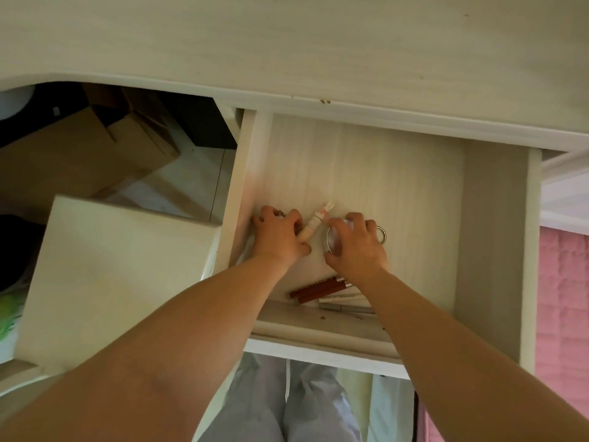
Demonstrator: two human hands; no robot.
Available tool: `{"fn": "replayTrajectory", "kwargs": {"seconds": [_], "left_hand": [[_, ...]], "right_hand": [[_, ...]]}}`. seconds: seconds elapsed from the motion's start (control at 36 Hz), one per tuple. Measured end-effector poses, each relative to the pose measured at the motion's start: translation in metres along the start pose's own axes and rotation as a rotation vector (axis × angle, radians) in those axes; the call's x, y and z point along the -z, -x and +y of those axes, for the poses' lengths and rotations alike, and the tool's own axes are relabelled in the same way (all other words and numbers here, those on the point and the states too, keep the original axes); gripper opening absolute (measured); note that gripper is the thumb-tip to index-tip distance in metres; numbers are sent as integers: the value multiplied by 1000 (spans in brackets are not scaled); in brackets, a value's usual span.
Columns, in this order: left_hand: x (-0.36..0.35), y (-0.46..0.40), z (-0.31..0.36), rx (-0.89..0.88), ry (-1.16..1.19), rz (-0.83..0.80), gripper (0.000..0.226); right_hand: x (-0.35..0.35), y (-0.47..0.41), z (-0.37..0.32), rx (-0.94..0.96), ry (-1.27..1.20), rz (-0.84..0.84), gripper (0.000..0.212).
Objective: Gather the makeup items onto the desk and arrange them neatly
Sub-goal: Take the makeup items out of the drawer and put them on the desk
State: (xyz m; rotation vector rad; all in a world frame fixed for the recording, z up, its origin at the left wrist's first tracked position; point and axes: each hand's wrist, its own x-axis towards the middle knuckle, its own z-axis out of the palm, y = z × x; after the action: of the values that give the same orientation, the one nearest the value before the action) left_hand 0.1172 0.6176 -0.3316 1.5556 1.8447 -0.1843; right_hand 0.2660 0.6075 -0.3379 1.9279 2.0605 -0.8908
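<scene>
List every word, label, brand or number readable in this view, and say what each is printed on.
No text can be read.
Silver-grey tubes at the drawer's front: faint marks, too blurred to read.
Reddish-brown tubes: no readable lettering.
Pale bunny-topped tube in the left hand: no legible print.
Round silver-rimmed items under the right hand: no visible text.

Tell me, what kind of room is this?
Probably a bedroom or dorm room at home. A pale wooden desk has its drawer pulled open with makeup sticks inside, cardboard boxes sit underneath, and pink quilted bedding lies alongside.
</scene>
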Motion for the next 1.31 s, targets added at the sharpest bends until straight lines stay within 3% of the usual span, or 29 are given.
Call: {"fn": "replayTrajectory", "kwargs": {"seconds": [0.19, 0.44, 0.72, 0.86, 1.08, 1.31], "left_hand": [[18, 14, 15, 108, 290, 26, 41], [79, 71, 39, 51, 329, 34, 36], [184, 100, 67, -112, 300, 233, 36], [233, 79, 68, -108, 340, 328, 35], [275, 3, 59, -39, 294, 324, 36], [300, -82, 47, -61, 16, 290, 47]], "right_hand": [[25, 15, -5, 51, -79, 54, 58], [94, 63, -19, 109, -125, 132, 59], [201, 79, -51, 228, -141, 331, 57], [247, 53, -72, 231, -98, 407, 57], [270, -29, -110, 163, 70, 333, 67], [270, -111, -123, 71, 118, 287, 62]]}}
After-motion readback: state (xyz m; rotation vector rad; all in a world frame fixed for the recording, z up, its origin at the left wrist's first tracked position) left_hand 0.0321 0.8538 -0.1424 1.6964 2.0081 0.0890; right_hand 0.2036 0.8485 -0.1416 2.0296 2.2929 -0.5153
